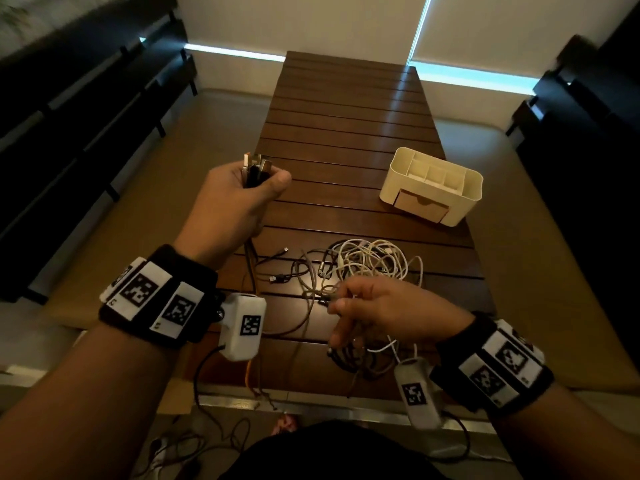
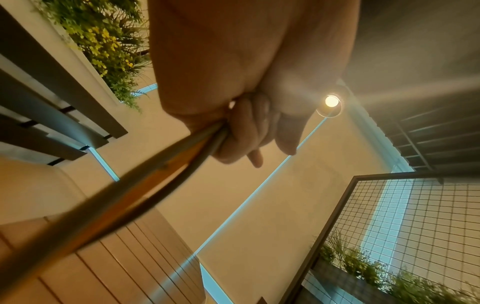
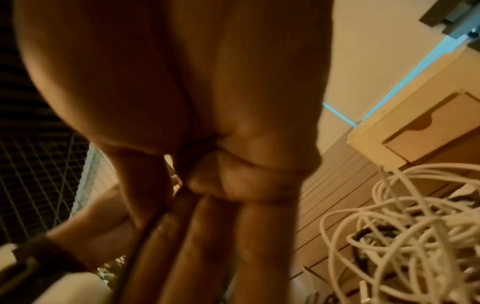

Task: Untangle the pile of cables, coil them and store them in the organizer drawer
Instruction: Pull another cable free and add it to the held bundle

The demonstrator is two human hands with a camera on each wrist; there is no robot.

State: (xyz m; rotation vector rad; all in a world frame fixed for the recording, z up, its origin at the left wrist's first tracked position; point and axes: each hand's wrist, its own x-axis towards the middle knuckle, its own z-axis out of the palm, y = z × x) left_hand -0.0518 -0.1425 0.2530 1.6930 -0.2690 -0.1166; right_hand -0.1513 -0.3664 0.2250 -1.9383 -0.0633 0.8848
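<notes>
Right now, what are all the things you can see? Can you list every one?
Plugs: a few, silver and dark, sticking up from left fist.
Cables: tangled pile, white and dark, near table edge.
Organizer: one, cream, far right on table, drawer closed.
Table: one, brown slats.
Plants: green, on wall.
Lamp: one, lit, overhead.
Left hand: grips cable ends.
Right hand: pinches dark cable.

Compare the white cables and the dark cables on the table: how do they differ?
The white cables lie bunched in a dense tangle nearer the organizer. The dark cables spread looser toward the left hand, which grips several plug ends. Both kinds remain uncoiled on the table.
</notes>
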